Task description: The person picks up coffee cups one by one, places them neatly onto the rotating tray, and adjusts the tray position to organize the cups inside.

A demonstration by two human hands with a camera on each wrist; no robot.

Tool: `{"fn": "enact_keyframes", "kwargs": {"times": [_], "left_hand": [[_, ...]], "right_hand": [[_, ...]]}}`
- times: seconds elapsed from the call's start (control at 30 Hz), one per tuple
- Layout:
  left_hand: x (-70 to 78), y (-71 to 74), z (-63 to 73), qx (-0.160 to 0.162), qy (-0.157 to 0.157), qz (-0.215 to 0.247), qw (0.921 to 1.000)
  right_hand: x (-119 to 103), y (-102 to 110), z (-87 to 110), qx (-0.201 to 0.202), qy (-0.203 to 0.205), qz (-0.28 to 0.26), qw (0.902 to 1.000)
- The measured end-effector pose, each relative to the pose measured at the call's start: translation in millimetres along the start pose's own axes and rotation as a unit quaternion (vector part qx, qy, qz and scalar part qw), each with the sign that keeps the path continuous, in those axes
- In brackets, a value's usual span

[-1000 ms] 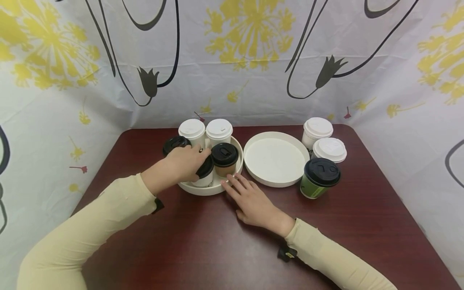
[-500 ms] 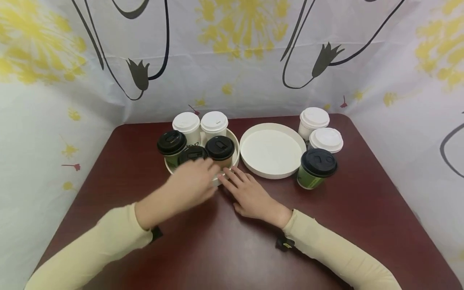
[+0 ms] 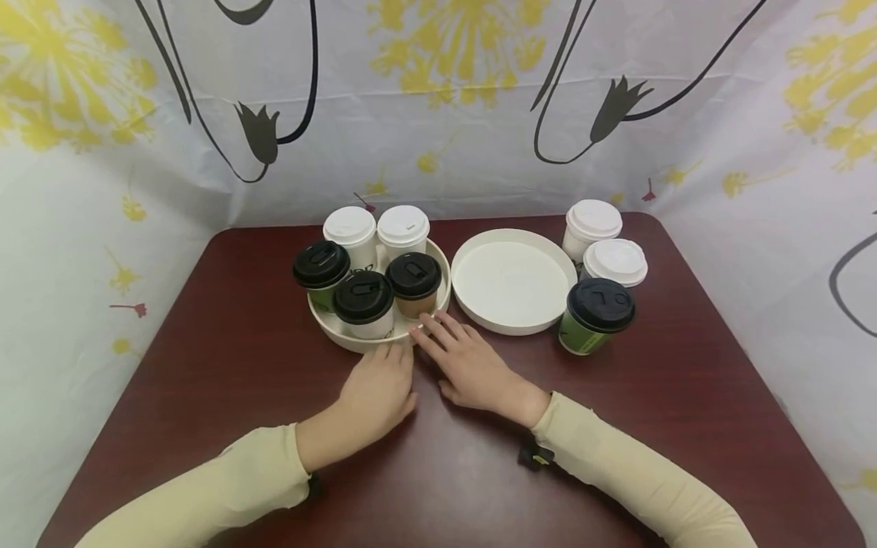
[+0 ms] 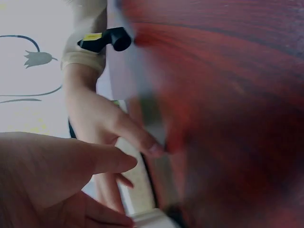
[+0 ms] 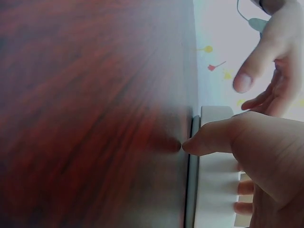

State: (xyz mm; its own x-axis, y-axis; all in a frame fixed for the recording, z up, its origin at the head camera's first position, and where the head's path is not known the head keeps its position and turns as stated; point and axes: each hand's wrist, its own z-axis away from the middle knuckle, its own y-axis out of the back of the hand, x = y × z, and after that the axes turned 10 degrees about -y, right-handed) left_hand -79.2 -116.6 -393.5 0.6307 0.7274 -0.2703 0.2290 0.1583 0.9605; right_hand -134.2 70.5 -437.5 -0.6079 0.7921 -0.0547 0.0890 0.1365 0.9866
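Note:
In the head view a round white tray (image 3: 351, 342) bears several lidded paper cups. Two at its back are white-lidded cups (image 3: 349, 226) (image 3: 403, 226); in front stand a green cup with a black lid (image 3: 321, 264), a white cup with a black lid (image 3: 364, 297) and a brown cup with a black lid (image 3: 414, 275). My left hand (image 3: 377, 388) is at the tray's front edge, fingers together and extended toward it. My right hand (image 3: 476, 369) has its spread fingertips at the front right rim. Its thumb points toward the tabletop in the right wrist view. Neither hand holds a cup.
A second round white tray (image 3: 514, 281) with nothing in it sits right beside the first. Right of it stand two white-lidded cups (image 3: 593, 221) (image 3: 616, 262) and a green cup with a black lid (image 3: 598, 316). A patterned curtain (image 3: 479, 152) rises behind the dark red table (image 3: 479, 495).
My left hand has let go of the black-lidded white cup and drawn back toward me to the tray's front edge. My right hand keeps its place at the rim.

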Motion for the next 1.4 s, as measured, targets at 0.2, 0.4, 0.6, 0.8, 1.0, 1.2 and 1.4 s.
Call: {"fn": "enact_keyframes", "kwargs": {"times": [0.2,0.4,0.6,0.8,1.0,1.2,1.4], "left_hand": [[3.9,-7.7,-1.6,0.046,0.021,-0.009,0.9987],[3.8,-11.1,-2.5,0.059,0.027,0.011,0.9978],[1.9,-12.5,-2.9,0.064,0.036,0.005,0.9973],[-0.5,-16.1,-0.9,0.068,0.044,-0.003,0.9967],[-3.7,-20.1,2.0,0.068,0.045,-0.015,0.9966],[-4.7,-23.3,6.7,0.075,0.055,-0.003,0.9957],[-8.9,-22.5,10.7,0.091,0.079,0.004,0.9927]], "right_hand": [[1,1,-0.6,-0.006,-0.002,0.003,1.0],[1,1,-1.1,-0.014,-0.001,0.009,0.9999],[1,3,-2.0,-0.017,0.007,0.012,0.9998],[3,7,-3.0,-0.008,0.032,0.022,0.9992],[5,11,-3.5,0.021,0.067,0.031,0.997],[11,18,-2.4,0.008,0.075,0.047,0.996],[25,26,-4.4,-0.023,0.065,0.055,0.9961]]}}
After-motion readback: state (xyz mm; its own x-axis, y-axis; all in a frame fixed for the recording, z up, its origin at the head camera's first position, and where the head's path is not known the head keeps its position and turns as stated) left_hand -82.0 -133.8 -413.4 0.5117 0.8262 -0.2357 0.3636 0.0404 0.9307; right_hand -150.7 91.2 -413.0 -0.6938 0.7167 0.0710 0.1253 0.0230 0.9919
